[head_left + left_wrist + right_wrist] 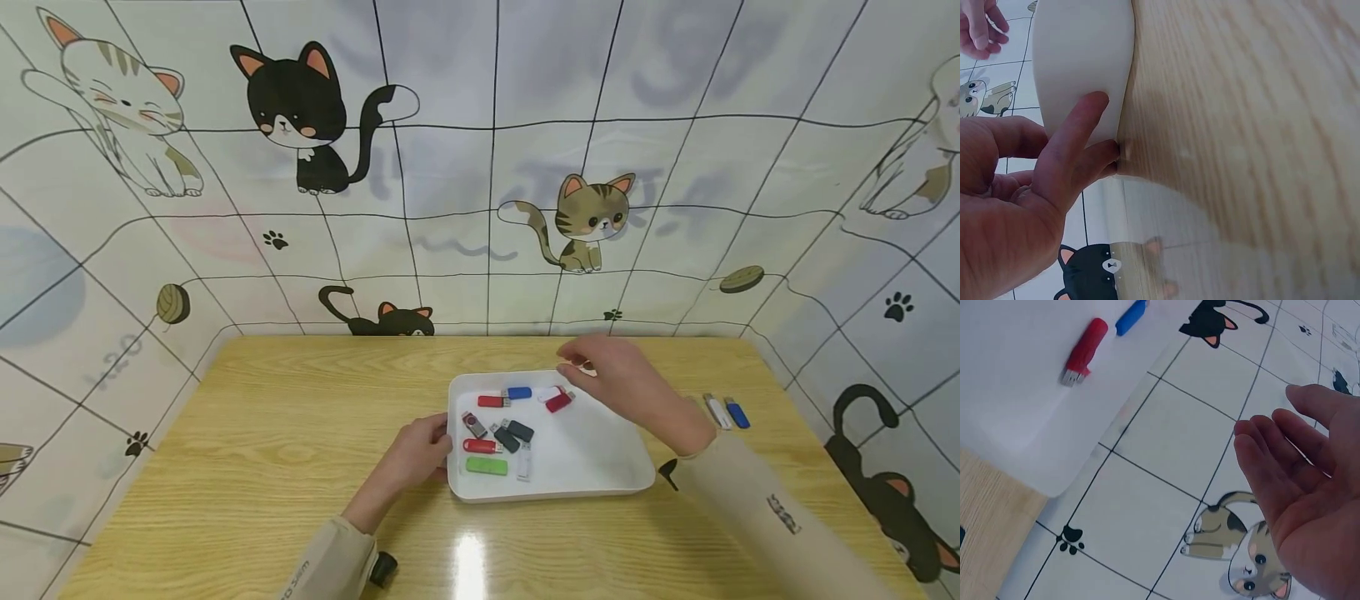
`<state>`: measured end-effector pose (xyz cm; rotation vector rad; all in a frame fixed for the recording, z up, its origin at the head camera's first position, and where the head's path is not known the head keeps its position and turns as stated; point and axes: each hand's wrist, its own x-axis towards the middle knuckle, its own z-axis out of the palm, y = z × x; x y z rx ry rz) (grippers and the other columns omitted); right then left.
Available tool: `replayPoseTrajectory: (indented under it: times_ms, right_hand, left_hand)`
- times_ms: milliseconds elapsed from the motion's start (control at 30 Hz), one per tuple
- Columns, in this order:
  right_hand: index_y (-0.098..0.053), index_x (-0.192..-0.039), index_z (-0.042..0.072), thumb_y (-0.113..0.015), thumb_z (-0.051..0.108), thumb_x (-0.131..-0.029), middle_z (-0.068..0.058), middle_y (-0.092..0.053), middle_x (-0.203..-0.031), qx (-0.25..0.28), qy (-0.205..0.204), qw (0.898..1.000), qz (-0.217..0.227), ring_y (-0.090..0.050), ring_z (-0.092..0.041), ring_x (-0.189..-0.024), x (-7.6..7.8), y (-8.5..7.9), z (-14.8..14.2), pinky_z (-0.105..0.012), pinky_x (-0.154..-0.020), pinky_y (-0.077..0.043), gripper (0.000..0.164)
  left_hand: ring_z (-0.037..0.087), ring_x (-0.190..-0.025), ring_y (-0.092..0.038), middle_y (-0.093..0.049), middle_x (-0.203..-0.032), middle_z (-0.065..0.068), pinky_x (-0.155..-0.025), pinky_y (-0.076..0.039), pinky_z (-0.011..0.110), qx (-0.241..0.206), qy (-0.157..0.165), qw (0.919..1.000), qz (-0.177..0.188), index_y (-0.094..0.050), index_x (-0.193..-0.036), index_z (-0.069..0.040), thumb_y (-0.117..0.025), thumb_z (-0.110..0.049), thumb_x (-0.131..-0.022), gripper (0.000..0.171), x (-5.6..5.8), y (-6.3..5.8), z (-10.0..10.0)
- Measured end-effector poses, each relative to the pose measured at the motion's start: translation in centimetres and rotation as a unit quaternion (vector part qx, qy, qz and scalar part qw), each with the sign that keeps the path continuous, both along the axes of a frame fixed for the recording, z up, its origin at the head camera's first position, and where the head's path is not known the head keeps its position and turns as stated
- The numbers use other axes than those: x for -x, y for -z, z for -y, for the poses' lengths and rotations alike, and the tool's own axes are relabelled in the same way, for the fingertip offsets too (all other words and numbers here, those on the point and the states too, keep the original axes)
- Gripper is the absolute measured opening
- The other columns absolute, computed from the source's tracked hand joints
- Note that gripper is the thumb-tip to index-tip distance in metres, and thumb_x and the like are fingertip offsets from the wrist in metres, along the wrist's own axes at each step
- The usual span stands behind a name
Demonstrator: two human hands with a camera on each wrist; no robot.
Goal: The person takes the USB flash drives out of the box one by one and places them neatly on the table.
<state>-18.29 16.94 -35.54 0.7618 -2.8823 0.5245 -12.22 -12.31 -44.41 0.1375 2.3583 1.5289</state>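
Observation:
My left hand (416, 450) holds the left side of a white tray (600, 467). In the left wrist view one finger (1088, 115) lies against its outer wall, and others are at its lower edge. Over the tray's back right edge is my right hand (611, 375), fingers loosely bent, holding nothing visible. Near it in the tray lies a dark red USB stick (558, 402), partly over a white one (548, 393). Others in the tray include a blue USB stick (519, 392), red ones (480, 446), dark ones (506, 438), a green one (486, 466) and a clear one (524, 462).
On the wooden table (300, 433), right of the tray, lie a white USB stick (717, 412) and a blue USB stick (738, 413). A cat-patterned sheet (450, 183) stands behind the table and along both sides.

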Motion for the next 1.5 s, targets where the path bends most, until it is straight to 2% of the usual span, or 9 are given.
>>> replayPoseTrajectory:
  times_ms: [133, 433, 733, 1100, 1500]
  right_hand:
    - [-0.069, -0.116, 0.008, -0.065, 0.030, -0.090, -0.002, -0.067, -0.108, -0.024, -0.028, 0.999, 0.003, -0.062, -0.020, -0.098, 0.5, 0.5, 1.2, -0.039, -0.083, -0.051, 0.033]
    - [-0.067, -0.121, 0.011, -0.064, 0.028, -0.092, -0.002, -0.065, -0.119, -0.073, -0.071, 0.993, 0.062, -0.058, -0.021, -0.112, 1.4, 1.9, 3.5, -0.041, -0.094, -0.046, 0.034]
    - [-0.068, -0.123, 0.011, -0.065, 0.024, -0.091, -0.002, -0.064, -0.121, -0.107, -0.100, 0.984, 0.103, -0.057, -0.019, -0.114, 2.3, 4.1, 5.4, -0.038, -0.097, -0.044, 0.034]
    - [-0.068, -0.122, 0.009, -0.065, 0.017, -0.091, -0.004, -0.065, -0.119, -0.114, -0.112, 0.980, 0.121, -0.058, -0.016, -0.103, 3.0, 5.5, 6.5, -0.036, -0.094, -0.045, 0.033]
    - [-0.070, -0.115, 0.012, -0.066, 0.017, -0.090, 0.001, -0.067, -0.109, -0.150, -0.092, 0.978, 0.114, -0.054, -0.012, -0.088, 3.1, 6.4, 6.8, -0.032, -0.088, -0.047, 0.026]
  left_hand:
    - [0.024, -0.091, -0.064, -0.063, -0.115, 0.017, -0.063, -0.056, 0.030, 0.001, -0.001, 1.0000, 0.002, -0.044, -0.141, 0.006, -0.043, -0.004, -0.097, 0.046, 0.0, 0.0, -0.1]
    - [0.022, -0.089, -0.063, -0.064, -0.113, 0.015, -0.063, -0.056, 0.030, 0.019, 0.000, 0.9998, -0.009, -0.045, -0.140, 0.006, -0.043, -0.004, -0.096, 0.045, 0.0, -0.1, -0.1]
    - [0.023, -0.090, -0.064, -0.063, -0.115, 0.017, -0.063, -0.056, 0.030, 0.014, 0.000, 0.9999, -0.004, -0.044, -0.141, 0.007, -0.044, -0.005, -0.097, 0.046, -0.1, 0.0, -0.1]
    - [0.022, -0.091, -0.063, -0.063, -0.117, 0.017, -0.063, -0.056, 0.030, 0.020, -0.002, 0.9998, -0.006, -0.043, -0.141, 0.008, -0.044, -0.005, -0.097, 0.046, -0.1, 0.0, -0.1]
    - [0.022, -0.090, -0.063, -0.063, -0.114, 0.016, -0.063, -0.056, 0.030, 0.023, -0.002, 0.9997, -0.004, -0.043, -0.141, 0.007, -0.045, -0.006, -0.097, 0.046, -0.1, -0.1, 0.0]
